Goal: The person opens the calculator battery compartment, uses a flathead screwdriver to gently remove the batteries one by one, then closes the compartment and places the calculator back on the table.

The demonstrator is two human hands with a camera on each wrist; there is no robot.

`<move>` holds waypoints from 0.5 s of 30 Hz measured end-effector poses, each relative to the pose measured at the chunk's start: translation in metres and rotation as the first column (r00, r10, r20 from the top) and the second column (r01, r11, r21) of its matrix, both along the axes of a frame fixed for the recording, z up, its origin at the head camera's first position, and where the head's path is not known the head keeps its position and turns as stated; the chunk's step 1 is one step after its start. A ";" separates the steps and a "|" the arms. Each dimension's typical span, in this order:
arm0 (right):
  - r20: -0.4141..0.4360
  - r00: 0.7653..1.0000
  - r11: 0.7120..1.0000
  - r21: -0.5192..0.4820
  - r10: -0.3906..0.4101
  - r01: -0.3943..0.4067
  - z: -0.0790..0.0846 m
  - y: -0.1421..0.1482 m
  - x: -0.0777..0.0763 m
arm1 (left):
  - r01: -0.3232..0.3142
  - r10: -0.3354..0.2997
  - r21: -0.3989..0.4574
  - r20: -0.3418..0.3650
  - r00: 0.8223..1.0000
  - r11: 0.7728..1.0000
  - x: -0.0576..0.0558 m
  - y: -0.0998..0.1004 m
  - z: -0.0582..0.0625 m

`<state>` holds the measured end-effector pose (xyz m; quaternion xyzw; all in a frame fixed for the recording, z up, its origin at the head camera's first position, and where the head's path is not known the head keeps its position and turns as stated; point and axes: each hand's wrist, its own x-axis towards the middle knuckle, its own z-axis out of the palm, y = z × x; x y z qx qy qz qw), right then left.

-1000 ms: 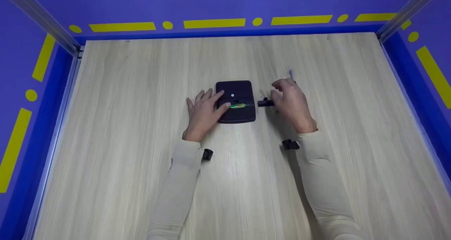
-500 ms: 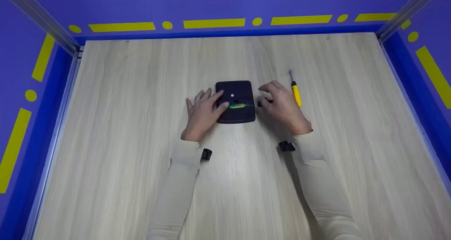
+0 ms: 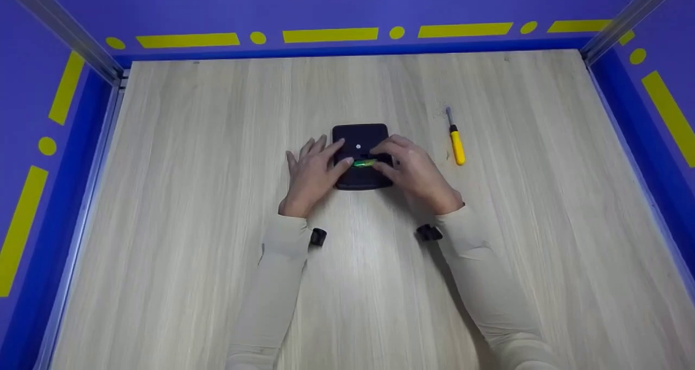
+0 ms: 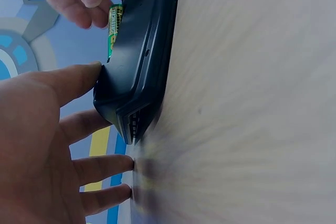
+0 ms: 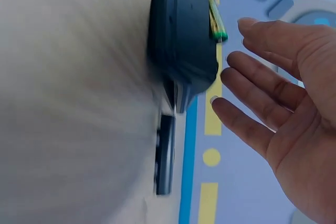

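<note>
Right fingers (image 5: 281, 36) nearer — battery (image 3: 363, 163) just beside

Head cam: right hand (image 3: 417, 171) totally hides the black bar (image 5: 165, 156) from me, and both wrist cams chop the device (image 4: 131, 61).

The battery (image 3: 362, 164) lies partly in the device (image 3: 359, 135), screwdriver (image 3: 456, 142) at right.

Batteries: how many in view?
1: a green-and-gold cylindrical battery, tilted, protruding from the black rectangular plastic device. Any deeper inside would be hidden.
</note>
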<state>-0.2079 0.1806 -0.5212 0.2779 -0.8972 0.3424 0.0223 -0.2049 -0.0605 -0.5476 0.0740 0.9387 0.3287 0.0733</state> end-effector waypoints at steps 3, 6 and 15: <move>-0.023 1.000 0.999 0.033 0.020 -0.019 -0.002 -0.004 0.001 | 0.008 -0.008 -0.001 -0.009 1.000 1.000 0.000 -0.001 0.000; -0.028 1.000 0.997 0.073 0.013 -0.011 -0.002 -0.007 0.002 | 0.013 -0.013 0.002 -0.019 1.000 1.000 0.001 -0.001 0.000; -0.093 0.995 0.996 0.091 0.017 -0.009 -0.007 -0.013 0.002 | 0.023 -0.023 -0.006 -0.022 0.999 1.000 0.001 -0.001 0.001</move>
